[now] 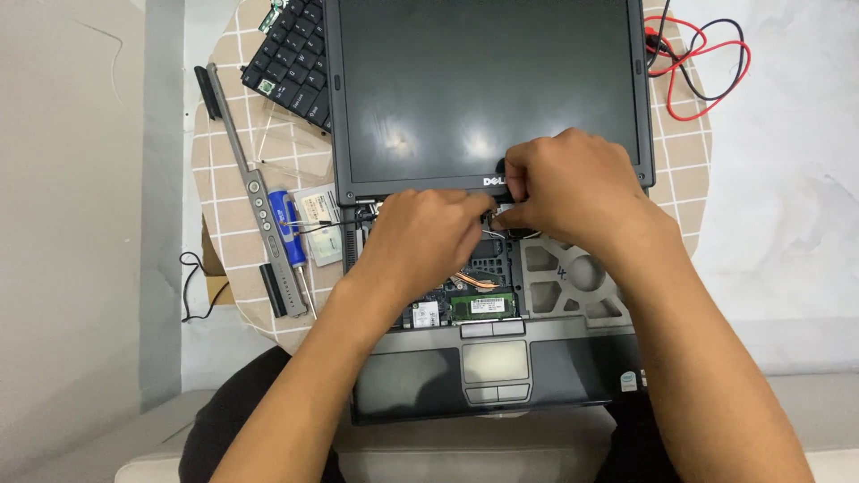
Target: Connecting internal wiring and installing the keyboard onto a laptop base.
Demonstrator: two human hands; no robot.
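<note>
A dark laptop (488, 89) lies open before me with its keyboard removed, so the inner frame (573, 286), a green memory module (483, 307) and copper heat pipes show. My left hand (420, 237) reaches into the open base near the hinge, fingers curled around thin wires. My right hand (568, 183) rests at the screen's lower edge, fingers pinched on something small there; what it grips is hidden.
The removed keyboard (291, 58) lies at the back left. A grey trim strip (246, 170), a blue-handled screwdriver (288, 228) and small plastic bags sit to the left on a checked mat (224, 206). Red and black leads (702, 58) coil at the back right.
</note>
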